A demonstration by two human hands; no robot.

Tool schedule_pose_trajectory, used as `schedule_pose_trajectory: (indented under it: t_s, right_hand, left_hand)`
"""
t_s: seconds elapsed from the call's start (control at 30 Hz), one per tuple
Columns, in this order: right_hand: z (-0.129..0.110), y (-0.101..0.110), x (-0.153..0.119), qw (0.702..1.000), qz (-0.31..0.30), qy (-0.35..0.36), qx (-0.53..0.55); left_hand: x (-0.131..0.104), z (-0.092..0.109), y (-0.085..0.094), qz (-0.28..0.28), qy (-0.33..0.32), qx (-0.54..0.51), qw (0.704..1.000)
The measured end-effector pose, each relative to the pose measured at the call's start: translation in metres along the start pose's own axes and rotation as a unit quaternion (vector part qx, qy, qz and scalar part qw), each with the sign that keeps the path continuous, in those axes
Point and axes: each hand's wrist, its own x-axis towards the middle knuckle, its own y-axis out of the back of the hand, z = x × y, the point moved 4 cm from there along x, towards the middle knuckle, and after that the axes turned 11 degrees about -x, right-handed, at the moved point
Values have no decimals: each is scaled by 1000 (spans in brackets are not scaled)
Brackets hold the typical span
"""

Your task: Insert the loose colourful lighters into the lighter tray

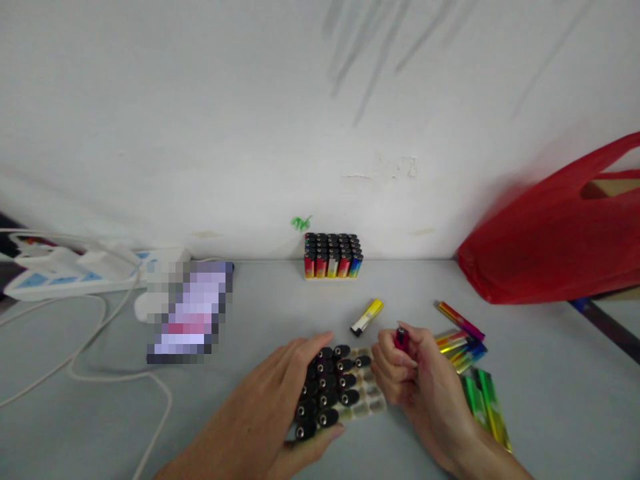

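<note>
A clear plastic tray (367, 405) stands near the front, its left part filled with several black-topped lighters (327, 381) and its right part showing bare slots. My left hand (280, 400) wraps round the tray's left side, thumb at the near edge and fingers at the far edge. Just right of the tray, my right hand (415, 373) is closed on a dark red lighter (401, 339), its end sticking up between thumb and fingers. A yellow lighter (367, 317) lies behind the tray. Loose red, multicoloured and green lighters (485, 403) lie right of my right hand, partly overlapping.
A full block of lighters (333, 257) stands against the wall. On the left are a pixelated phone (195, 313), a white power strip (65, 277) and white cables (107, 333). A red bag (550, 247) is at the right.
</note>
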Motion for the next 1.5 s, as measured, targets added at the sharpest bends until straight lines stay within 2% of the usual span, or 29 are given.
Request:
schedule_pose_trajectory:
  t_s: [0.43,0.53,0.63,0.73,0.87,1.03,1.13,1.33,1.5]
  right_hand:
    - [1,-3,0,1000,-6,3,-5]
    - [0,-2,0,1000,17,7,-10]
    - [-3,-2,-3,995,49,52,-64]
    - [-9,-1,-7,974,85,133,-160]
    - [-21,0,-11,926,119,213,-288]
    - [-27,0,-11,907,134,231,-327]
    - [-25,0,-10,891,121,255,-355]
    - [-16,2,-11,839,82,272,-465]
    - [-17,5,-11,818,77,270,-501]
  left_hand:
    - [-1,2,2,16,0,-17,1000]
    - [-1,0,2,14,1,-15,1000]
    - [-1,0,2,16,-6,-19,1000]
    - [0,0,1,14,-6,-21,1000]
    - [0,1,0,13,-1,-24,1000]
    - [0,2,2,14,3,-18,1000]
    - [0,1,4,13,4,-11,1000]
    - [-1,1,3,13,-2,-22,1000]
    - [-1,2,0,11,-2,-20,1000]
